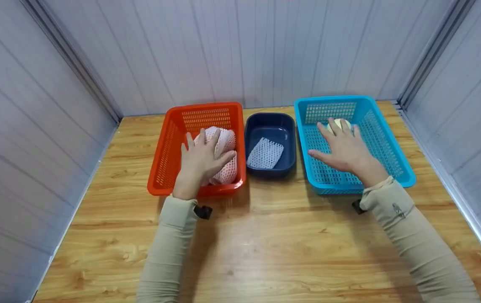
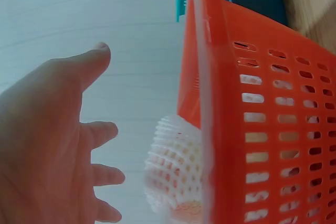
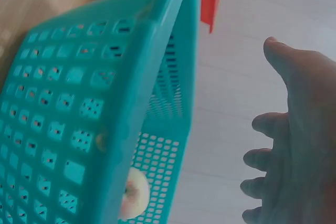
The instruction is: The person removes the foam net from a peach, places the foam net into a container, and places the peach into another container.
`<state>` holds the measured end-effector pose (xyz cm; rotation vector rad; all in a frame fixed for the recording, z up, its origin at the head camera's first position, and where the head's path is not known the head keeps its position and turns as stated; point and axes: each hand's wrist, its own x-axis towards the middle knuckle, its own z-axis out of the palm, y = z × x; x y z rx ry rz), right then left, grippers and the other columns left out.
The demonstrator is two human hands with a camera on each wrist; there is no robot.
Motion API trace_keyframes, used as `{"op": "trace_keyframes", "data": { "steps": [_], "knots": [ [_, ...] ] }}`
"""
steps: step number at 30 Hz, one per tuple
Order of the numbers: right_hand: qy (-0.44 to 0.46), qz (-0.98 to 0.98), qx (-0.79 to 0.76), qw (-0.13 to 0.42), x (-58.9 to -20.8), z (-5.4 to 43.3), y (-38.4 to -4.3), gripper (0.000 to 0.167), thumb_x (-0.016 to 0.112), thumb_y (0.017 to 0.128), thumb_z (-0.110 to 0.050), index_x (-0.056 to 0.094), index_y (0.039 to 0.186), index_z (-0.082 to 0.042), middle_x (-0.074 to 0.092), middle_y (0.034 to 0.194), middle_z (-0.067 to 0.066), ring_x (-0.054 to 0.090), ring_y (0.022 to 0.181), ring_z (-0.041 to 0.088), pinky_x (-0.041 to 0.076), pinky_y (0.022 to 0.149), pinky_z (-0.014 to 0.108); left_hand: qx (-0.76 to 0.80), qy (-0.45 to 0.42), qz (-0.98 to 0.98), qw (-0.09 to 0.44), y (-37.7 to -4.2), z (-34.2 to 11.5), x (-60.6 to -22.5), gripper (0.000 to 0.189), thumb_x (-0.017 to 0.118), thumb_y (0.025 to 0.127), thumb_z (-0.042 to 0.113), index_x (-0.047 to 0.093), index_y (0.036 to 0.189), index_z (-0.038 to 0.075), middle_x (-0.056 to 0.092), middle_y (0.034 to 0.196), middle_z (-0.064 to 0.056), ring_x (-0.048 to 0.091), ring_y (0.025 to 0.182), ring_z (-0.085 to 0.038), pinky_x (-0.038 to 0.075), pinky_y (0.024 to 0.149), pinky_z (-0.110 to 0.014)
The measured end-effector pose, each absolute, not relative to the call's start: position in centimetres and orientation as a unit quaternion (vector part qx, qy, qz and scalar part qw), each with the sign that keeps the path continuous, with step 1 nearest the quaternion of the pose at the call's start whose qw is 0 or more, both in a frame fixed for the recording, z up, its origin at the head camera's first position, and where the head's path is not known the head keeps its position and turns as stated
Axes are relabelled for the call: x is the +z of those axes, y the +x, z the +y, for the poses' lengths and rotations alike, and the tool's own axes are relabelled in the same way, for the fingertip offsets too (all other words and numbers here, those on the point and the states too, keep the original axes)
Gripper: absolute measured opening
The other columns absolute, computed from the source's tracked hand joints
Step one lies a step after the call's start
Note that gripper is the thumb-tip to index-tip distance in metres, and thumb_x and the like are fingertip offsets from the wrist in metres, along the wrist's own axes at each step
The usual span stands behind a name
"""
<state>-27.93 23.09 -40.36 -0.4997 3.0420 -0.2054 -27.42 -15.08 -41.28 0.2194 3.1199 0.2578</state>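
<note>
With fingers spread, my left hand [image 1: 200, 162] hovers over the orange basket [image 1: 164, 168], holding nothing. Inside that basket lie several round, pale reddish things in white foam net sleeves [image 1: 225, 170], partly hidden by the hand. My right hand [image 1: 345, 151] is spread above the blue basket [image 1: 391, 155], also holding nothing. One pale round fruit [image 3: 136, 195], which looks like a peach or apple, sits in the blue basket; in the head view the fingers partly cover it. Between the baskets, a navy tub [image 1: 276, 126] holds a flat white foam net sleeve [image 1: 265, 153].
All three containers stand in a row on a wooden tabletop [image 1: 257, 252], near the pale back wall [image 1: 223, 54]. Side walls rise at the left [image 1: 25, 139] and at the right [image 1: 476, 105]. The orange basket's rim nearly meets the navy tub.
</note>
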Motion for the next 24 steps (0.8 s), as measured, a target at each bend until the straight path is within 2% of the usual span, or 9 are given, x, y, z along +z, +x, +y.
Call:
{"op": "trace_keyframes", "data": {
  "steps": [12, 24],
  "knots": [
    [-0.177, 0.980, -0.094, 0.017, -39.5, 22.5, -24.6, 0.091, 0.036, 0.089, -0.074, 0.016, 0.156, -0.016, 0.009, 0.159, 0.021, 0.004, 0.142, 0.049, 0.002, 0.107, 0.067, 0.097, 0.076, 0.992, 0.007, -24.2, -15.2, -40.4, 0.085, 0.044, 0.087, 0.072, 0.022, 0.156, 0.026, 0.014, 0.158, -0.021, 0.007, 0.138, -0.056, 0.019, 0.106, -0.067],
    [-0.182, 0.977, -0.114, 0.008, -40.5, 22.4, -23.4, 0.089, 0.041, 0.090, -0.071, 0.019, 0.156, -0.015, 0.006, 0.160, 0.017, 0.001, 0.143, 0.045, 0.001, 0.108, 0.067, 0.108, 0.059, 0.992, 0.011, -23.5, -15.1, -40.3, 0.089, 0.045, 0.084, 0.074, 0.020, 0.156, 0.027, 0.010, 0.159, -0.020, 0.004, 0.139, -0.055, 0.017, 0.106, -0.068]
  ]
}}
